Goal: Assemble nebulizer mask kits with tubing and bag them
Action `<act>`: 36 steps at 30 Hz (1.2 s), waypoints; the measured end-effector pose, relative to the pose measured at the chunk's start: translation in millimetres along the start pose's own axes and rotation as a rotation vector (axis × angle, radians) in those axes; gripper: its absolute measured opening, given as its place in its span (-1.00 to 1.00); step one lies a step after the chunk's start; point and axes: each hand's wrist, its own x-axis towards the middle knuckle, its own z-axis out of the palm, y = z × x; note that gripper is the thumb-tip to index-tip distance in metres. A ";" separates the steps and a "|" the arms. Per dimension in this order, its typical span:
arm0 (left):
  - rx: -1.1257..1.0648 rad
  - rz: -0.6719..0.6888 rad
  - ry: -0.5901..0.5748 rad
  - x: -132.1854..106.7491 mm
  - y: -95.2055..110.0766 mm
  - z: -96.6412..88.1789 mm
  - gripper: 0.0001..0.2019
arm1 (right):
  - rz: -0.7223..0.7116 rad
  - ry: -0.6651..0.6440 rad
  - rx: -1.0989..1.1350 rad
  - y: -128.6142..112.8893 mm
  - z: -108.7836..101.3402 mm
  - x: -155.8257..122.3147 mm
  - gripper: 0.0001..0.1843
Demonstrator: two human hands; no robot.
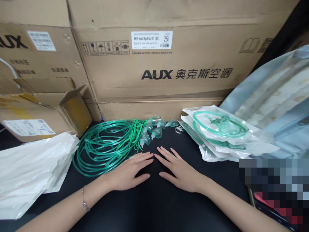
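My left hand [129, 170] and my right hand [177, 169] both lie flat, palms down and fingers stretched out, on the black table [154, 206]. They hold nothing, and their fingertips almost meet. Just beyond my left hand lies a coil of green tubing [106, 145]. Several small clear green-tinted cups [152, 130] are heaped at its right end, just ahead of my fingertips. To the right of my right hand sits a stack of sealed clear bags [217, 133] with green masks and tubing inside.
Large cardboard boxes [164, 64] printed AUX wall off the back. An open smaller box [41, 109] stands at the left, with a pile of empty white bags [29, 170] in front of it. Pale blue plastic packaging [277, 96] rises at the right.
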 end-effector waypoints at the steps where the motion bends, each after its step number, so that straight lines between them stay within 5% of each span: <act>1: 0.001 -0.006 -0.005 0.0 0.5 -0.5 -0.50 | -0.001 0.002 0.003 0.0 0.1 0.0 -0.36; 24: 0.030 0.017 0.107 1.0 1.5 6.5 -0.53 | 0.011 0.038 0.008 -2.8 -4.2 -1.5 -0.40; 30: 0.118 0.029 0.183 6.0 5.1 7.9 -0.61 | -0.014 0.178 -0.216 -12.5 -4.6 15.1 -0.60; 36: 0.185 0.050 0.223 4.3 4.6 7.8 -0.68 | 0.207 0.445 -0.306 3.8 -5.6 44.7 -0.79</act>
